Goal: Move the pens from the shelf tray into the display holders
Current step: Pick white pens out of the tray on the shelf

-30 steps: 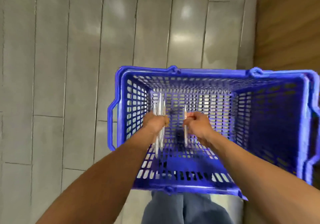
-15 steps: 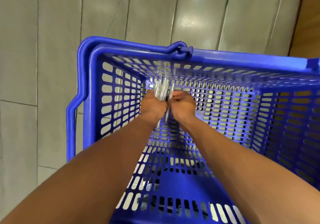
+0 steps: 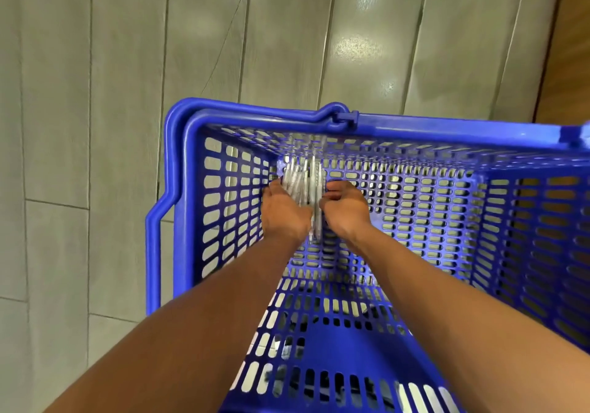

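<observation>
Two hands deep in a blue basket [image 3: 447,131], over grey floor tiles [image 3: 95,93].
Left hand [image 3: 282,213] and right hand [image 3: 346,209] both curled round one bunch of clear pens [image 3: 303,179]; basket walls close on every side.

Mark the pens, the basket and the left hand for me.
pens [image 3: 303,177], head view, on the clear barrels above the hands.
basket [image 3: 268,115], head view, on the far blue rim.
left hand [image 3: 282,211], head view, on the back of the hand.

Bright blue basket [image 3: 415,131], its walls a grid of slotted holes. Pens [image 3: 303,182] show clear and silvery. Grey floor [image 3: 95,93], brown wood panel [image 3: 571,45] at right.
</observation>
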